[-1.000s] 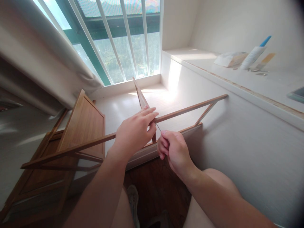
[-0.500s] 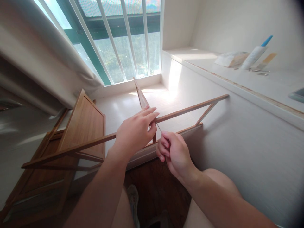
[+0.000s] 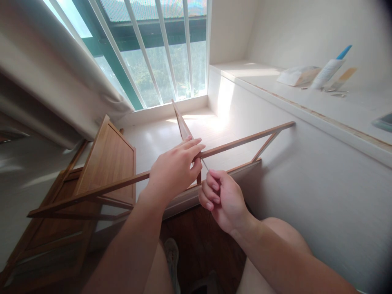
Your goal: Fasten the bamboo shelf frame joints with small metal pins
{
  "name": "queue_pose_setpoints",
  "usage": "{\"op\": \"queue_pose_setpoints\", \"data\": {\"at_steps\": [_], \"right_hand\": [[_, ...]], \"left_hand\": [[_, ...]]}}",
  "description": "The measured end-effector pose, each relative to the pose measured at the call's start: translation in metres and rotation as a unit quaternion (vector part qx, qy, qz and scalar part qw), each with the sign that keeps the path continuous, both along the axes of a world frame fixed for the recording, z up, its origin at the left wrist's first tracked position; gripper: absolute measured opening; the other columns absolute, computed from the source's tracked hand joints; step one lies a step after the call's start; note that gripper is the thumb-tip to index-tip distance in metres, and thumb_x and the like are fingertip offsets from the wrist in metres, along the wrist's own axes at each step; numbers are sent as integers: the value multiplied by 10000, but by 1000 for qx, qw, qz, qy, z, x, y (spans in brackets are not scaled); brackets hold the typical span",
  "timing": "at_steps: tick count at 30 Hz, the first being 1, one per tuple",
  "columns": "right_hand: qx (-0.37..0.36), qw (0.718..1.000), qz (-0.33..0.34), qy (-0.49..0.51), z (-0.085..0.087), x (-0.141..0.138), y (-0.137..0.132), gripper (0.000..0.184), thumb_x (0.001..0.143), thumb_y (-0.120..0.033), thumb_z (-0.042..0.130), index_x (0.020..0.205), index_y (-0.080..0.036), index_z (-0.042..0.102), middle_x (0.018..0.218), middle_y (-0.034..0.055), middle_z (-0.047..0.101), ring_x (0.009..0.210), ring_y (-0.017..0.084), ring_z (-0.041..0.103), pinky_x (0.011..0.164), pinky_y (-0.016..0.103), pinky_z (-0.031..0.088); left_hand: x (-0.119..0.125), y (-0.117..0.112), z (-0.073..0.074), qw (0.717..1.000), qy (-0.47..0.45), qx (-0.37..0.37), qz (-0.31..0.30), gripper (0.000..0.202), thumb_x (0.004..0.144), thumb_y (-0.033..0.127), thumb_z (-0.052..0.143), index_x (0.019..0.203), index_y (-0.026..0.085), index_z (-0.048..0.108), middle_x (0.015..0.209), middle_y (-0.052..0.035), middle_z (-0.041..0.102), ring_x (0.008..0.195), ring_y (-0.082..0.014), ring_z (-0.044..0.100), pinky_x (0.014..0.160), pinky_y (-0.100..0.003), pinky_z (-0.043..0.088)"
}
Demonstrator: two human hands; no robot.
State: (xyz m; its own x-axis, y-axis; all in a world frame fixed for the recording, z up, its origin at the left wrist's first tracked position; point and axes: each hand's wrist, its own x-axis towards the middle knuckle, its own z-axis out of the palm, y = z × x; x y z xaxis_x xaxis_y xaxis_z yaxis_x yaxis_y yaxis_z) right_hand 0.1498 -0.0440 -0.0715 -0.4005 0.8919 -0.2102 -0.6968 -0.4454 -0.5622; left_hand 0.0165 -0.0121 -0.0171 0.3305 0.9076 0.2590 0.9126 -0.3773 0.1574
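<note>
A brown wooden frame (image 3: 241,141) of long rails and short struts stretches across the middle of the head view. My left hand (image 3: 176,167) is closed over its top rail near a joint, thumb below and fingers above. Just to the right and lower, my right hand (image 3: 222,196) has its fingers curled round a thin metal tool (image 3: 205,165). Only the tool's narrow shaft shows; its tip meets the underside of the rail beside my left thumb. The fist hides the other end, so I cannot tell its exact kind. A narrow upright wooden piece (image 3: 181,122) rises behind my left hand.
Wooden panels (image 3: 107,157) lean at the left beside a curtain (image 3: 61,73). A barred window (image 3: 165,53) is ahead. On the right ledge (image 3: 260,81) stand a white tube with a blue nozzle (image 3: 328,73), a plastic bag (image 3: 297,76) and a dark flat object (image 3: 384,121).
My right hand has turned slightly at the wrist, its curled fingers shifting a little left. The left hand and the frame have stayed in place.
</note>
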Motion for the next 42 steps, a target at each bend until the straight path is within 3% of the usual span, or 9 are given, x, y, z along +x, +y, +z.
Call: {"op": "queue_pose_setpoints", "data": {"at_steps": [15, 29, 32, 35, 38, 42], "right_hand": [[-74, 990, 24, 120, 6, -5, -8, 377, 871, -312, 425, 547, -204, 266, 367, -66, 242, 351, 89, 274, 413, 227, 215], [-74, 979, 34, 186, 6, -7, -10, 394, 898, -280, 416, 559, -204, 229, 396, -74, 207, 370, 88, 181, 412, 235, 174], [-39, 991, 14, 131, 3, -6, -10, 396, 903, -281, 419, 545, -206, 269, 390, -76, 225, 361, 85, 230, 416, 238, 188], [40, 998, -45, 26, 1, -4, -7, 407, 908, -282, 448, 530, -208, 316, 383, -76, 259, 354, 85, 296, 417, 241, 196], [118, 987, -79, -77, -2, 1, 0, 421, 910, -277, 482, 519, -207, 342, 392, -76, 295, 349, 81, 324, 407, 238, 197], [185, 964, -52, -185, -8, 11, 12, 431, 916, -301, 501, 520, -210, 357, 402, -74, 333, 354, 82, 345, 399, 238, 227]], "left_hand": [[0, 0, -1, 1000, 2, 4, -1, 384, 935, 250, 384, 1271, 336, 549, 1438, 101, 503, 1375, -159, 432, 982, -356, 526], [-1, 2, -1, 1000, 20, 11, -6, 371, 933, 252, 381, 1259, 332, 540, 1444, 107, 492, 1382, -157, 423, 945, -388, 553], [-2, 2, -2, 1000, 22, 12, -5, 376, 939, 255, 376, 1272, 331, 533, 1451, 102, 485, 1383, -154, 421, 954, -387, 549], [-2, 2, -2, 1000, 20, 12, -4, 383, 943, 258, 372, 1285, 337, 524, 1451, 106, 484, 1384, -150, 418, 965, -384, 542], [-2, 2, -2, 1000, 17, 11, -5, 383, 946, 262, 369, 1288, 336, 525, 1450, 106, 485, 1386, -149, 416, 980, -387, 534], [-1, 2, -2, 1000, 15, 8, -3, 379, 945, 273, 379, 1286, 334, 533, 1453, 96, 486, 1379, -162, 427, 992, -395, 524]]}}
